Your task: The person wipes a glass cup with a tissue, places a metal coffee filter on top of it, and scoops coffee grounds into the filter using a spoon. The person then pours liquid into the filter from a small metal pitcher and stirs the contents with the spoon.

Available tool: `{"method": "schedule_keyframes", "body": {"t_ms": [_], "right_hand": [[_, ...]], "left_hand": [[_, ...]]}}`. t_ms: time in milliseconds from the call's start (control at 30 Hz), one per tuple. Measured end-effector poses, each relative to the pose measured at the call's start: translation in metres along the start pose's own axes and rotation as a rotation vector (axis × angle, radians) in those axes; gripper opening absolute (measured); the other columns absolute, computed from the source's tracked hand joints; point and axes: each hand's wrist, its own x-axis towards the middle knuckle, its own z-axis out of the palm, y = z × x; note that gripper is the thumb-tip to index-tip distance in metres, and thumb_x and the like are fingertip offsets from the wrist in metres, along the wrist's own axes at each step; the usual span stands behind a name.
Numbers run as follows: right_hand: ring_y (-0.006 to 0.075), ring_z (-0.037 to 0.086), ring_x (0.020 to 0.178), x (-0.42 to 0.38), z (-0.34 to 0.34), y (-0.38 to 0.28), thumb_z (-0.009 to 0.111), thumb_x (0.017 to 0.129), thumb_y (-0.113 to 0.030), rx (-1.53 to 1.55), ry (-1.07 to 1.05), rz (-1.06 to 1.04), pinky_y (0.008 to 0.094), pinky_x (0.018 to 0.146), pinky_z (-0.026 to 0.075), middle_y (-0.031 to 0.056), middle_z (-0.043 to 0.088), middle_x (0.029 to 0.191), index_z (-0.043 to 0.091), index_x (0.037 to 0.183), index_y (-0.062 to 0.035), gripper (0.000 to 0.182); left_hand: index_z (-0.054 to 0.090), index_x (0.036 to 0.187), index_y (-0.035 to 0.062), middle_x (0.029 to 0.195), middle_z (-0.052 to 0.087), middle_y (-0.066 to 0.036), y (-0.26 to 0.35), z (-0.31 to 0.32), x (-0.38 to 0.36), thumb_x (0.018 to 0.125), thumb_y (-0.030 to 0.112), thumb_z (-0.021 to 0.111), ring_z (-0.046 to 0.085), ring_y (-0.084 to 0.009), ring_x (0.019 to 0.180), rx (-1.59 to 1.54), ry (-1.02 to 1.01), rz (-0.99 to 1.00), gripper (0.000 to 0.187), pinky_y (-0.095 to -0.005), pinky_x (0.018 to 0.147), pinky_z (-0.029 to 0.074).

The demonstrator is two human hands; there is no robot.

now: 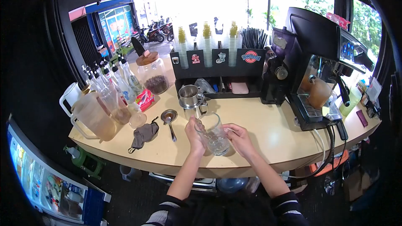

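Both hands, left hand (195, 136) and right hand (238, 138), wrap a clear glass (212, 136) tilted leftward between them on the counter (268, 138), just before a metal jug (190, 98).

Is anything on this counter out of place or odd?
A dark face mask lies crumpled on the counter beside the spoon. No spill shows. Both hands hold the glass tilted.

1. The cup (213, 136) is clear, glossy plastic.
2. The counter (268, 132) has a smooth, matt, pale wood-look top.
3. The jug (190, 97) and strainer (168, 117) are shiny metal.
4. The face mask (143, 134) is dull grey cloth.
5. The pitcher (93, 116) is translucent plastic.
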Motion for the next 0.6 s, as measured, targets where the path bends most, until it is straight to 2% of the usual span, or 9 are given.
{"method": "schedule_keyframes", "body": {"t_ms": [67, 100, 167, 233, 300, 333, 433, 500, 600], "right_hand": [[0.0148, 0.060, 0.093, -0.004, 0.001, -0.005, 0.057, 0.087, -0.001, -0.084, 0.059, -0.099, 0.0288, 0.087, 0.047, 0.0104, 0.063, 0.100, 0.061, 0.105, 0.0035, 0.018], [0.0140, 0.060, 0.089, -0.007, 0.001, -0.010, 0.061, 0.084, 0.002, -0.170, 0.118, -0.201, 0.0277, 0.083, 0.048, 0.0101, 0.064, 0.096, 0.062, 0.101, 0.0032, 0.016], [0.0134, 0.060, 0.086, -0.015, 0.003, -0.021, 0.062, 0.083, 0.002, -0.145, 0.049, -0.214, 0.0264, 0.079, 0.049, 0.0097, 0.064, 0.094, 0.063, 0.097, 0.0025, 0.014], [0.0127, 0.060, 0.082, -0.015, -0.003, -0.024, 0.063, 0.082, 0.003, -0.117, -0.012, -0.228, 0.0250, 0.076, 0.049, 0.0093, 0.064, 0.092, 0.064, 0.094, 0.0018, 0.012], [0.0127, 0.061, 0.079, -0.003, -0.023, -0.021, 0.063, 0.082, 0.002, -0.069, 0.233, -0.182, 0.0242, 0.072, 0.049, 0.0098, 0.064, 0.091, 0.065, 0.091, 0.0013, 0.009], [0.0127, 0.061, 0.079, 0.005, -0.036, -0.020, 0.063, 0.082, 0.002, -0.069, 0.234, -0.181, 0.0242, 0.072, 0.049, 0.0098, 0.064, 0.091, 0.065, 0.091, 0.0013, 0.009], [0.0129, 0.061, 0.085, 0.029, -0.070, -0.003, 0.063, 0.084, -0.002, -0.310, 0.334, -0.195, 0.0243, 0.073, 0.049, 0.0091, 0.065, 0.093, 0.064, 0.089, 0.0034, 0.008], [0.0157, 0.061, 0.091, 0.044, -0.080, 0.013, 0.061, 0.084, -0.003, -0.493, 0.278, -0.365, 0.0253, 0.071, 0.049, 0.0103, 0.065, 0.100, 0.064, 0.093, 0.0035, 0.012], [0.0211, 0.061, 0.096, 0.045, -0.075, 0.018, 0.062, 0.083, -0.006, -0.676, 0.250, -0.304, 0.0269, 0.075, 0.050, 0.0121, 0.063, 0.108, 0.065, 0.097, 0.0012, 0.016]], "left_hand": [[0.041, 0.065, 0.0153, 0.055, 0.037, 0.006, -0.015, -0.017, 0.015, 0.092, 0.025, 0.050, 0.033, -0.0040, 0.044, 0.172, -0.155, 0.300, 0.031, -0.0219, 0.041, 0.025], [0.041, 0.065, 0.0153, 0.055, 0.037, 0.006, -0.018, -0.021, 0.018, 0.092, 0.025, 0.050, 0.033, -0.0040, 0.044, 0.172, -0.152, 0.301, 0.031, -0.0219, 0.041, 0.025], [0.039, 0.062, 0.0157, 0.054, 0.036, 0.006, -0.021, -0.026, 0.029, 0.093, 0.022, 0.050, 0.029, -0.0034, 0.042, 0.194, -0.145, 0.387, 0.033, -0.0220, 0.039, 0.021], [0.038, 0.060, 0.0141, 0.054, 0.034, 0.007, -0.009, -0.019, 0.019, 0.094, 0.020, 0.048, 0.028, -0.0026, 0.046, 0.259, -0.146, 0.361, 0.036, -0.0234, 0.042, 0.020], [0.038, 0.057, 0.0124, 0.054, 0.031, 0.008, -0.009, -0.021, 0.019, 0.094, 0.017, 0.047, 0.027, -0.0018, 0.050, 0.328, -0.140, 0.326, 0.038, -0.0247, 0.045, 0.018], [0.038, 0.057, 0.0114, 0.054, 0.031, 0.008, -0.015, -0.025, 0.026, 0.094, 0.017, 0.047, 0.026, -0.0018, 0.051, 0.346, -0.153, 0.399, 0.038, -0.0246, 0.046, 0.018], [0.039, 0.057, 0.0097, 0.055, 0.031, 0.009, -0.025, -0.031, 0.033, 0.094, 0.016, 0.049, 0.025, -0.0015, 0.053, 0.358, -0.154, 0.457, 0.038, -0.0243, 0.047, 0.018], [0.039, 0.057, 0.0089, 0.055, 0.032, 0.009, -0.029, -0.031, 0.033, 0.094, 0.015, 0.049, 0.025, -0.0013, 0.053, 0.351, -0.142, 0.442, 0.038, -0.0241, 0.048, 0.018], [0.040, 0.058, 0.0077, 0.056, 0.033, 0.009, -0.034, -0.033, 0.035, 0.094, 0.015, 0.050, 0.026, -0.0012, 0.054, 0.364, -0.115, 0.419, 0.038, -0.0241, 0.048, 0.019]]}}
